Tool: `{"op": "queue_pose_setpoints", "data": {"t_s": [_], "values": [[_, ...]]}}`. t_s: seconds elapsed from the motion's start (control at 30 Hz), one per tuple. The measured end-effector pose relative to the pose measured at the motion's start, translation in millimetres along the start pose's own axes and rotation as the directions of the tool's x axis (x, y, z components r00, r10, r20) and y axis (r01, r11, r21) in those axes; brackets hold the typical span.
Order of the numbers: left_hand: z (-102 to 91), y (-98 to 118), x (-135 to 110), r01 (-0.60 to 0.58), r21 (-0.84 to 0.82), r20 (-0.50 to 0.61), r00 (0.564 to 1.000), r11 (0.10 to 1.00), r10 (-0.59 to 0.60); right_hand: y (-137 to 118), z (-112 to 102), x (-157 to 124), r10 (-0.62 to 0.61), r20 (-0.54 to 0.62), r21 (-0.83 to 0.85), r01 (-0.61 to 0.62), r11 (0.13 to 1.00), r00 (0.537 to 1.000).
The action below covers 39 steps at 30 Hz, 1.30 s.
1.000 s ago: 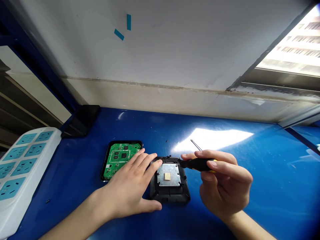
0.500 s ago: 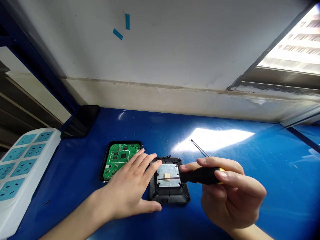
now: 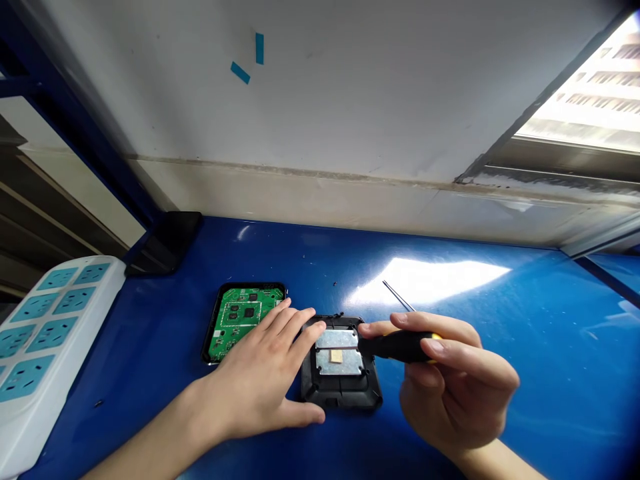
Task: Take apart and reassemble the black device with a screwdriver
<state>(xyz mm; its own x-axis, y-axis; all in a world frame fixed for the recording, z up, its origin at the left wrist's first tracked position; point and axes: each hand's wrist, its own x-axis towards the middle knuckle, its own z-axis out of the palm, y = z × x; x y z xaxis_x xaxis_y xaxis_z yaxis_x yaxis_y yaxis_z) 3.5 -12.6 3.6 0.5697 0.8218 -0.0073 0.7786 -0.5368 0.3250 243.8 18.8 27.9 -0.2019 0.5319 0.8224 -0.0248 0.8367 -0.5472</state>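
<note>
My right hand (image 3: 450, 380) grips a screwdriver (image 3: 400, 347) by its black and yellow handle. The thin shaft points left across a silvery metal plate (image 3: 327, 367) with a small beige pad (image 3: 337, 357) on it. That plate sits in a square black plastic cover (image 3: 345, 398) on the table. My left hand (image 3: 270, 370) has its fingers spread, with the index fingertip at the cover's upper left. Partly behind this hand lies a black casing holding a green circuit board (image 3: 237, 317).
A thin metal tool (image 3: 397, 293) lies behind my right hand, partly hidden. At the left stands a white power strip (image 3: 60, 307) with blue sockets; a black object (image 3: 165, 243) is near the wall. Small dark bits, one a speck (image 3: 99, 403), lie on the blue table (image 3: 270, 253).
The screwdriver's shaft has shifted up across the metal plate, away from the beige pad. My right hand has moved slightly left and up. My left hand is nearly unchanged.
</note>
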Motion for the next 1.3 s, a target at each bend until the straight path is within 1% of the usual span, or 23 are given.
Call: {"op": "queue_pose_setpoints", "data": {"t_s": [0.27, 0.43, 0.57, 0.77, 0.93, 1.03, 1.17, 1.3], "values": [[0.5, 0.1, 0.0, 0.006, -0.020, -0.011, 1.000, 1.000, -0.007, -0.5, -0.4, -0.5, -0.002, 0.012, -0.012, 0.002, 1.000, 1.000], [0.4, -0.2, -0.7, 0.004, -0.028, -0.014, 1.000, 1.000, -0.004, -0.4, -1.2, 0.9, -0.010, -0.007, -0.048, 0.009, 0.999, 1.000], [1.3, -0.7, -0.3, 0.005, -0.039, -0.031, 1.000, 0.999, -0.006, 1.0, -2.0, -0.2, -0.008, 0.008, -0.043, 0.009, 0.999, 1.000], [2.1, -0.6, -0.8, 0.000, -0.022, -0.018, 1.000, 1.000, -0.001, 1.3, -3.3, 0.7, 0.006, 0.031, -0.033, -0.005, 0.999, 0.999], [1.3, 0.0, -0.7, 0.001, -0.022, -0.025, 1.000, 1.000, -0.001, -2.9, -0.3, 3.4, 0.050, 0.078, 0.038, -0.053, 0.998, 0.996], [0.6, 0.6, -0.7, 0.000, -0.017, -0.024, 1.000, 1.000, 0.000, -5.8, 1.4, 4.3, 0.083, 0.121, 0.045, -0.089, 0.995, 0.989], [2.0, 0.9, -0.9, 0.000, -0.010, -0.037, 0.999, 1.000, -0.001, -4.7, 6.3, 6.9, 0.067, 0.134, 0.051, -0.074, 0.996, 0.989], [3.7, 0.8, -0.9, 0.009, -0.004, -0.051, 0.999, 1.000, -0.009, -2.8, 14.4, 13.9, 0.034, 0.107, 0.096, -0.044, 0.994, 0.994]]}}
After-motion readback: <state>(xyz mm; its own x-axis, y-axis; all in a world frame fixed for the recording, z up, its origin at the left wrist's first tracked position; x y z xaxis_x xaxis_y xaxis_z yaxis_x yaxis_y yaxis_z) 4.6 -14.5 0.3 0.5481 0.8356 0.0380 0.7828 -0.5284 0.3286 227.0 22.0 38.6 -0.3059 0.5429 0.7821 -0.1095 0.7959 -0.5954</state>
